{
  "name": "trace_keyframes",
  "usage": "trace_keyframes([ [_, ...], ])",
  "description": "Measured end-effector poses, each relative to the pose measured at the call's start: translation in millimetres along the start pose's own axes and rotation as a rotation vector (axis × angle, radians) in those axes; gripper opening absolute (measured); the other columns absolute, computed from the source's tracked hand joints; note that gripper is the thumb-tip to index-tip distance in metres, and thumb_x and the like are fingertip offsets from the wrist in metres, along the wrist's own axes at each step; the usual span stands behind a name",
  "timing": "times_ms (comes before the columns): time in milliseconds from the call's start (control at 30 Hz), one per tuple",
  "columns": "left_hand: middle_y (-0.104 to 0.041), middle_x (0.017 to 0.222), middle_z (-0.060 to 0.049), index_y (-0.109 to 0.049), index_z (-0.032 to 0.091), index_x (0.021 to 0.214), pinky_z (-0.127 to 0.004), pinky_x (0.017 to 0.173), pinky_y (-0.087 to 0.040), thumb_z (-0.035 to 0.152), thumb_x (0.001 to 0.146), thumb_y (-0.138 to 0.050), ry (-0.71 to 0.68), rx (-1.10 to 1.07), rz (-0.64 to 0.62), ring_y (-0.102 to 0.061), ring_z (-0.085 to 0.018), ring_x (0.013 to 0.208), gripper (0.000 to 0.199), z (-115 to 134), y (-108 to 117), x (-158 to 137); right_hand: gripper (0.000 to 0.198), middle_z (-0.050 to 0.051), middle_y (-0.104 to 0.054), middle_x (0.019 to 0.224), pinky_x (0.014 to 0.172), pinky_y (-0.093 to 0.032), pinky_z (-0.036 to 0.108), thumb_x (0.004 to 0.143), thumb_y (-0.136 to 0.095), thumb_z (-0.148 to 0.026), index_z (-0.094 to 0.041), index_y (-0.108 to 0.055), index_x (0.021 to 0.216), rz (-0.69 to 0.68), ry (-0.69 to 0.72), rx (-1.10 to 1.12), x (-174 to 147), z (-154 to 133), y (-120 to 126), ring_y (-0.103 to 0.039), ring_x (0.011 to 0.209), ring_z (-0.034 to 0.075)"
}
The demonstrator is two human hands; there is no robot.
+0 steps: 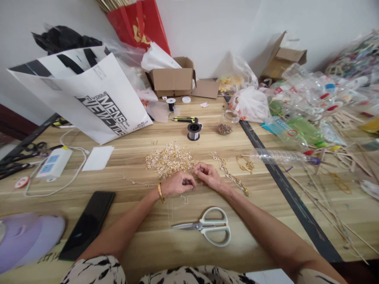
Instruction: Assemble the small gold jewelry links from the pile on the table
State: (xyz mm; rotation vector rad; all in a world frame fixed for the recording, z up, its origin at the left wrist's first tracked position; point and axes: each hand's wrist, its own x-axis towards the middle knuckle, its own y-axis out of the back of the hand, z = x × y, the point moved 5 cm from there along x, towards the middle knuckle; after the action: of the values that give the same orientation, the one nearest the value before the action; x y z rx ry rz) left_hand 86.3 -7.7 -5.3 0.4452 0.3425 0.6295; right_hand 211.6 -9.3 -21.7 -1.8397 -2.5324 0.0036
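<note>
My left hand, with a gold bangle at its wrist, is closed in a pinch just in front of a pile of small gold and clear beads. Facing it, my right hand has its fingers pressed together at the pile's right edge. Whatever lies between either hand's fingers is too small to make out. A thin beaded strand stretches leftward from behind my left wrist, and a short beaded piece rests below that hand. Beaded chains lie right of my right hand. White-handled scissors lie nearer me.
Behind the pile stand a wire spool, a yellow-black utility knife and a jar of beads. A black phone lies left. Plastic bottles crowd the right; a white paper bag leans at back left.
</note>
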Motion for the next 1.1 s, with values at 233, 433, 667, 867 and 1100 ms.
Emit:
trace_keyframes([
  [233, -0.065, 0.065, -0.002, -0.069, 0.013, 0.082, -0.018, 0.054, -0.038, 0.015, 0.073, -0.055, -0.008, 0.062, -0.015, -0.053, -0.010, 0.056, 0.016, 8.2, 8.2, -2.6, 0.030, -0.005, -0.047, 0.054, 0.041, -0.033, 0.018, 0.079, -0.059, -0.046, -0.016, -0.054, 0.074, -0.003, -0.013, -0.014, 0.1, -0.2, -0.1, -0.041, 0.041, 0.006],
  [433, -0.061, 0.057, 0.000, -0.071, 0.016, 0.075, -0.019, 0.052, -0.033, 0.019, 0.073, -0.059, 0.044, 0.276, 0.027, -0.050, -0.010, 0.051, 0.013, 10.6, 16.8, -4.7, 0.028, -0.006, -0.045, 0.052, 0.041, -0.030, 0.019, 0.080, -0.058, -0.044, -0.016, -0.053, 0.074, -0.005, 0.003, -0.035, 0.1, -0.2, 0.4, -0.039, 0.040, 0.006],
  [667, -0.067, 0.070, -0.005, -0.070, 0.019, 0.079, -0.025, 0.060, -0.035, 0.019, 0.073, -0.056, 0.015, 0.613, -0.002, -0.058, -0.019, 0.067, 0.016, 10.9, 3.4, -4.0, 0.029, -0.006, -0.046, 0.055, 0.041, -0.031, 0.019, 0.080, -0.058, -0.044, -0.017, -0.053, 0.074, -0.007, -0.002, -0.028, -0.2, 0.4, -0.1, -0.039, 0.041, 0.006],
  [867, -0.066, 0.079, -0.005, -0.067, 0.017, 0.078, -0.024, 0.062, -0.037, 0.015, 0.076, -0.051, -0.038, 0.653, -0.016, -0.058, -0.018, 0.073, 0.016, 9.9, -1.1, -3.5, 0.029, -0.005, -0.045, 0.055, 0.042, -0.031, 0.019, 0.081, -0.058, -0.044, -0.016, -0.053, 0.075, -0.011, 0.008, -0.041, -0.5, 0.8, 0.3, -0.039, 0.042, 0.006],
  [1100, -0.061, 0.070, -0.002, -0.066, 0.014, 0.071, -0.021, 0.061, -0.038, 0.010, 0.070, -0.054, -0.066, 0.449, 0.033, -0.052, -0.011, 0.063, 0.013, 16.2, 6.7, -3.5, 0.028, -0.006, -0.044, 0.054, 0.041, -0.030, 0.018, 0.081, -0.058, -0.042, -0.015, -0.052, 0.074, -0.012, 0.017, -0.014, 0.1, 0.9, -0.1, -0.039, 0.041, 0.005],
])
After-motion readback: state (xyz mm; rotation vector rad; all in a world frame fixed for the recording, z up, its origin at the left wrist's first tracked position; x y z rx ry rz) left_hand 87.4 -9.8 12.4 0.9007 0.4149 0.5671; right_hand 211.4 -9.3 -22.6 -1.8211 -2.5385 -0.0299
